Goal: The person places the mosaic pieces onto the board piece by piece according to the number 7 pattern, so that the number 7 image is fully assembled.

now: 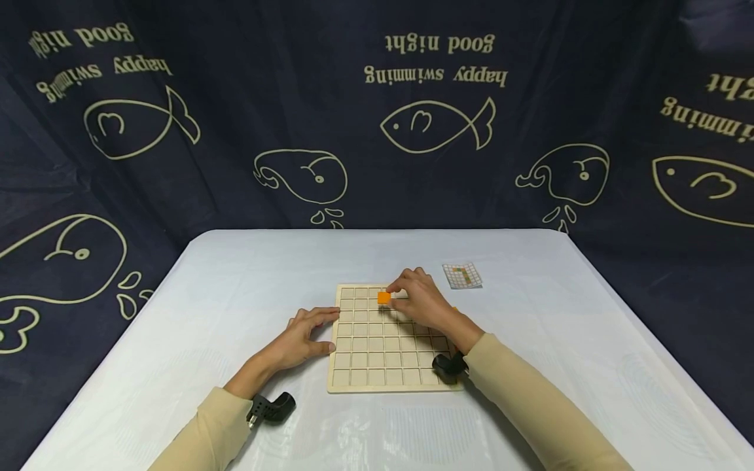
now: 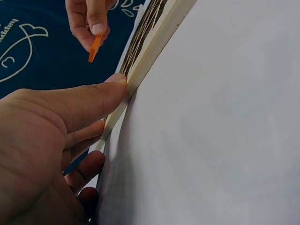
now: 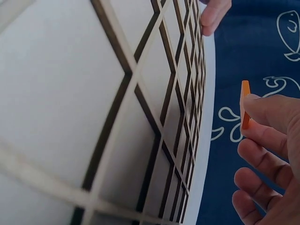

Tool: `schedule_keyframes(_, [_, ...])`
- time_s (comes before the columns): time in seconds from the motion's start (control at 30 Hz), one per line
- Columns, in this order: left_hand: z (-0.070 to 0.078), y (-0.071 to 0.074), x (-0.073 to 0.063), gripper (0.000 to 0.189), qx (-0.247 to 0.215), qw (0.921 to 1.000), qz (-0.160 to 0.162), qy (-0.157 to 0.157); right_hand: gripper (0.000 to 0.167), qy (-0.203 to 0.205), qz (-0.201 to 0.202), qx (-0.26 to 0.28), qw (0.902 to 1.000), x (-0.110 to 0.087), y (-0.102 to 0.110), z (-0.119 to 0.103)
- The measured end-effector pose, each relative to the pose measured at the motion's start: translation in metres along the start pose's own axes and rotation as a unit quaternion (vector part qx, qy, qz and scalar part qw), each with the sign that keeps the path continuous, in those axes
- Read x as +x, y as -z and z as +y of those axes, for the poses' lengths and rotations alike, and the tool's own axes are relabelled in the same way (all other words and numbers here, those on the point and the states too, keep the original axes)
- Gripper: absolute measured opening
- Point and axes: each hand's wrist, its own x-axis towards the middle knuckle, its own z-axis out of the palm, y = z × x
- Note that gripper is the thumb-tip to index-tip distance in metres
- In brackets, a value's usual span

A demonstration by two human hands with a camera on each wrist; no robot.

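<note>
Between thumb and fingertips, my right hand (image 1: 421, 299) pinches a thin orange square tile (image 1: 384, 298) above the far rows of a pale wooden grid board (image 1: 359, 360). Seen edge-on in the right wrist view, the tile (image 3: 245, 105) stands out from the board's surface, with the other fingers loosely bent below it. My left hand (image 1: 303, 340) rests at the board's left edge, thumb and fingertips against the rim. The left wrist view shows that thumb (image 2: 101, 98) pressing on the board's wooden edge (image 2: 152, 51).
Behind the board to the right lies a small card (image 1: 462, 275) printed with a grid and a coloured pattern. A bit of orange (image 1: 455, 309) shows beside the right wrist. White cloth covers the table (image 1: 265, 275); a dark fish-print curtain (image 1: 377, 190) hangs behind.
</note>
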Motion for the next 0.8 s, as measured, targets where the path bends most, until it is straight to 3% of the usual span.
schedule_keyframes(0.8, [0.000, 0.000, -0.001, 0.062, 0.003, 1.0000, 0.002, -0.005, 0.025, -0.023, -0.025, -0.014, 0.9993, 0.015, -0.015, -0.009])
